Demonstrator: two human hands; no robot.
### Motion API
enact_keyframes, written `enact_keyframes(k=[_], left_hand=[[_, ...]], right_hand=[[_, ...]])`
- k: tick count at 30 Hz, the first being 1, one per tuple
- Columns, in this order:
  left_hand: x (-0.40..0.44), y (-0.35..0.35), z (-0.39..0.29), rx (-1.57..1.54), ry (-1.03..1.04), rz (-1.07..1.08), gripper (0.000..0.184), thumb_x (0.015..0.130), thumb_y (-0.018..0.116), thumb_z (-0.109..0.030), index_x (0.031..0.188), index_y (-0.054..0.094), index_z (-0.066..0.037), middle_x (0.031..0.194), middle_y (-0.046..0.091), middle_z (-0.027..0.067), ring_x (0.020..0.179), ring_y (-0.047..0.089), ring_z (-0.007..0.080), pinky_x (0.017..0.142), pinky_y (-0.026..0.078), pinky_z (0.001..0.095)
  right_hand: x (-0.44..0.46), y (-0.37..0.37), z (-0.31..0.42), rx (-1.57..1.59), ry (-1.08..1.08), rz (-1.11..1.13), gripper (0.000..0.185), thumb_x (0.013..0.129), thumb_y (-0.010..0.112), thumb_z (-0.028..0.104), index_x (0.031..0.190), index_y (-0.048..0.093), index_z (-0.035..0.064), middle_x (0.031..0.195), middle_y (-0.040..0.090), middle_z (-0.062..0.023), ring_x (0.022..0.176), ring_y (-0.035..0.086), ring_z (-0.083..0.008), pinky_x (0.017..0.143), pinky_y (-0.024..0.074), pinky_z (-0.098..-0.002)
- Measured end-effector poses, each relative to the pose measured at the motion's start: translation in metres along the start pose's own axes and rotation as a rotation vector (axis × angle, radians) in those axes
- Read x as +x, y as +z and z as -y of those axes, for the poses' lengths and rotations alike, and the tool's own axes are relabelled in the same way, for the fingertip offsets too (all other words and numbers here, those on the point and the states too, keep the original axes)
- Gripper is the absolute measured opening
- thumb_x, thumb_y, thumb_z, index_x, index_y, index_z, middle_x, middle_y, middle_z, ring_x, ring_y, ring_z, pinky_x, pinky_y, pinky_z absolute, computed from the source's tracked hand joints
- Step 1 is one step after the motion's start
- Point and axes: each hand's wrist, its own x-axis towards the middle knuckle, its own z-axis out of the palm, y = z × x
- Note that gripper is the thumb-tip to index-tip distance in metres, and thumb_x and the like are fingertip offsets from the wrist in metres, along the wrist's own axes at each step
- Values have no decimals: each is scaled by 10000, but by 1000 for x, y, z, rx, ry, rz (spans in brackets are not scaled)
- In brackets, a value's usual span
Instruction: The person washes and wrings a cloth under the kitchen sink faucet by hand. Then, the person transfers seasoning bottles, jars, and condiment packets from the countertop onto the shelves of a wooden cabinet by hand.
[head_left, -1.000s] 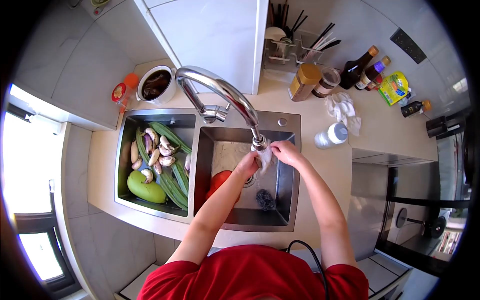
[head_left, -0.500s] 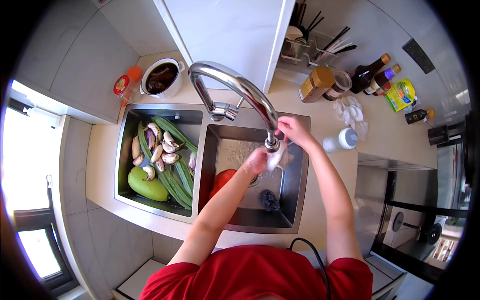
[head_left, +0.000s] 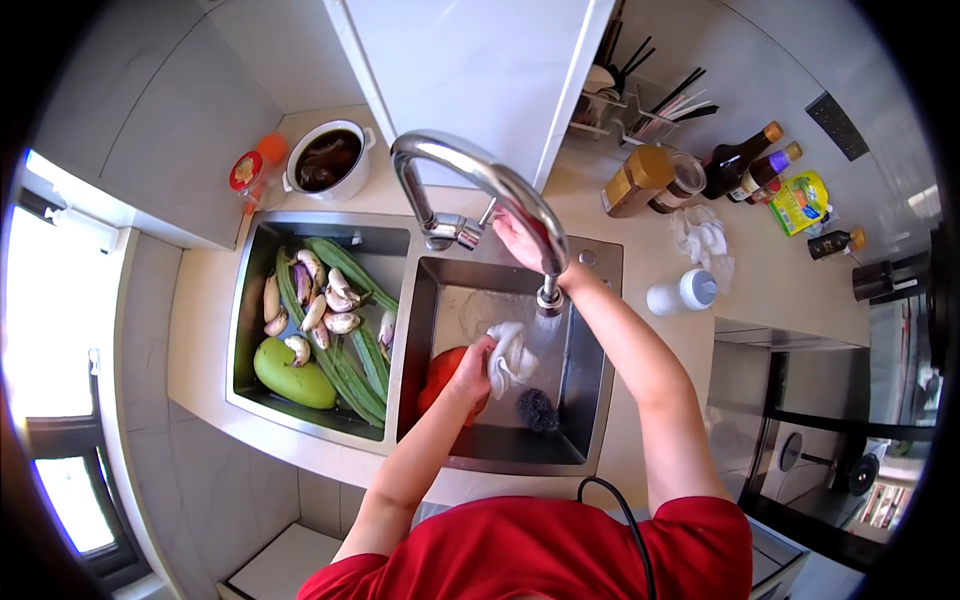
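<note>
In the right basin of the sink (head_left: 606,400), my left hand (head_left: 473,371) is closed on a bunched white cloth (head_left: 512,360). My right hand (head_left: 522,243) is raised behind the curved faucet spout (head_left: 480,165), its fingers extended against the faucet lever (head_left: 488,212); the spout covers part of the hand. Water runs from the faucet head (head_left: 550,296) to the right of the cloth. A red object (head_left: 440,375) lies in the basin, partly behind my left hand and forearm. A dark scrubbing pad (head_left: 538,409) rests on the basin floor.
The left basin holds ridged green gourds (head_left: 345,262), pale purple-streaked pods (head_left: 342,323) and a large green fruit (head_left: 293,375). Behind it stands a white pot (head_left: 345,183) with dark liquid. Right of the sink are a white bottle (head_left: 682,293), another cloth (head_left: 703,238), jars (head_left: 637,182) and sauce bottles (head_left: 738,158).
My left hand has brought the white cloth down and left, out from under the faucet head. My right hand has left the cloth and moved up and left to the faucet lever.
</note>
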Motion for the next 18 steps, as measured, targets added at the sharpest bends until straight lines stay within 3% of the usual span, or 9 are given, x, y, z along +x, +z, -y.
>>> enact_keyframes(k=[3,5,9,12,14,15,17,18], left_hand=[[-11,7,-7,-56,49,-16,366,823,445,-189,1126,524,1,1045,598,141,977,575,278,908,449,422],[-23,17,-10,-57,62,-47,363,820,446,-187,1121,527,-1,1044,598,140,974,577,279,904,453,425],[-31,13,-11,-27,115,-68,364,824,432,-191,1122,532,-8,1048,598,143,976,580,291,896,457,447],[-32,22,-6,-8,139,-73,379,826,417,-206,1128,533,-9,1048,601,145,969,583,291,884,462,453],[-35,29,-4,-18,152,-33,389,821,411,-214,1133,533,-16,1041,604,139,962,587,286,878,466,450],[-35,30,-3,-36,156,20,372,860,423,-248,1131,539,-21,1034,612,135,962,592,285,880,468,448],[-35,37,0,-60,141,17,366,880,431,-269,1129,542,-24,1033,614,135,966,593,282,882,470,442],[-33,42,1,-81,136,27,363,900,439,-289,1127,546,-27,1032,617,134,971,595,279,883,472,437]], right_hand=[[11,3,-30,-107,-100,66,403,859,477,11,1241,353,-27,1057,550,-137,1020,555,-222,907,443,-328],[26,8,-63,-97,-216,26,459,848,480,-12,1274,309,-26,1071,539,-144,1027,553,-222,912,443,-328],[36,7,-53,-191,-120,276,574,831,507,-21,1328,219,-24,1125,502,-161,1118,504,-231,933,434,-329],[19,-12,9,-114,41,368,446,868,533,82,1275,366,8,1057,525,-98,989,508,-174,864,427,-301],[-18,-31,65,91,112,249,364,907,541,171,1236,453,42,969,542,-7,870,495,-92,764,432,-238],[-19,-35,11,266,230,123,391,935,500,206,1293,435,63,1132,549,-26,1020,515,-91,867,426,-245],[-77,-39,-23,484,254,-109,369,948,475,272,1260,472,76,1127,562,-37,1035,535,-107,874,441,-274],[-107,-22,-26,488,426,-301,319,949,472,283,1194,519,84,1082,566,-30,976,544,-109,815,449,-253]])
